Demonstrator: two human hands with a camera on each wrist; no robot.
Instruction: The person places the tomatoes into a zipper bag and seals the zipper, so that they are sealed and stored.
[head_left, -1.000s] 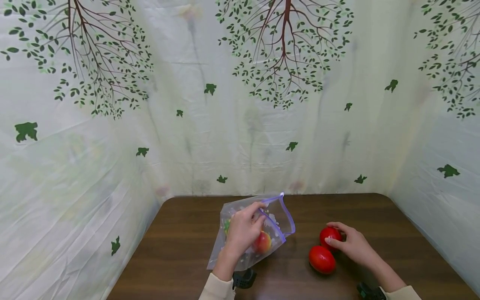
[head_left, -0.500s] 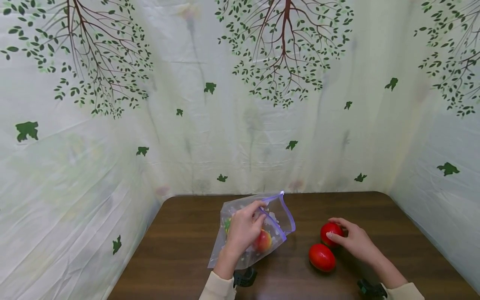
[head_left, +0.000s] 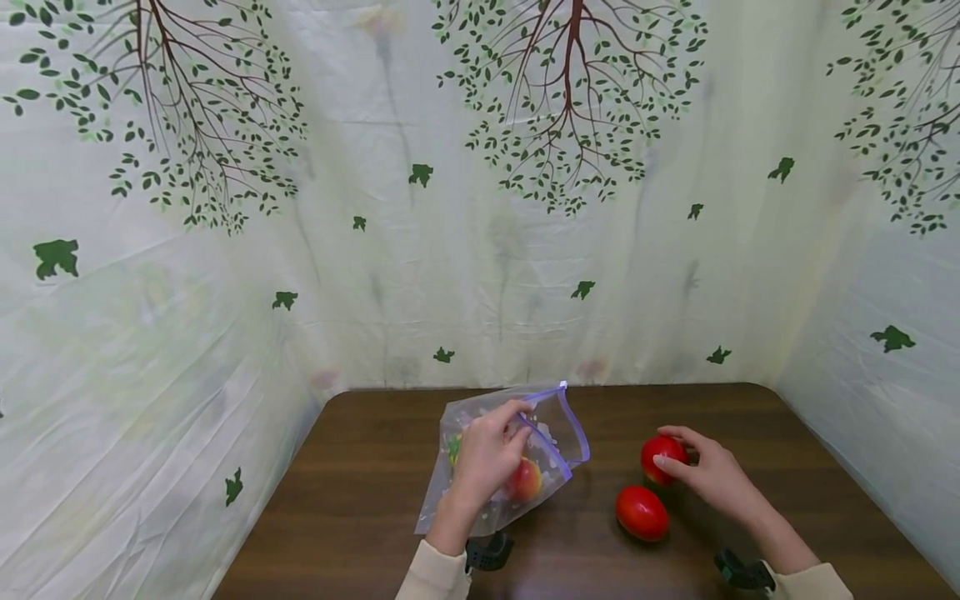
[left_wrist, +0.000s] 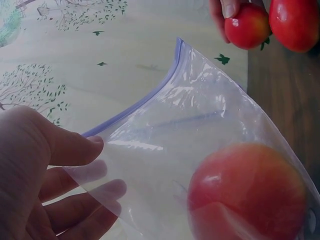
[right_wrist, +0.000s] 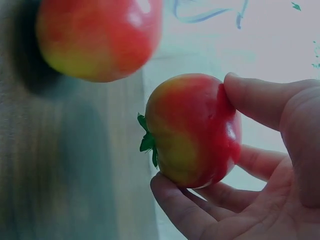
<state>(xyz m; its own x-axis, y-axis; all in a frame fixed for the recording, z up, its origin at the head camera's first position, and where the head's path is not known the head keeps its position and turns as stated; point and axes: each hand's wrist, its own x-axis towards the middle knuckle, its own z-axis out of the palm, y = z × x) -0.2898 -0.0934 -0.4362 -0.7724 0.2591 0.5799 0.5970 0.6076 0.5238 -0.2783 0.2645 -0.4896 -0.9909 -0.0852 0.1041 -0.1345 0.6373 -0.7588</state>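
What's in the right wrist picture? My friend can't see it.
A right hand holds a round, glossy red and yellow fruit with green leaves. Another smooth red and yellow fruit is at upper left; a brown wooden table and pale cloth show behind.

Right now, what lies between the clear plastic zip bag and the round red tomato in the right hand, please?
The head view shows bare brown wooden tabletop between bag and tomato; the oval red fruit sits nearer the camera.

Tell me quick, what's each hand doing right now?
Left hand: closed, holding the bag at its mouth.
Right hand: closed, holding a red fruit.
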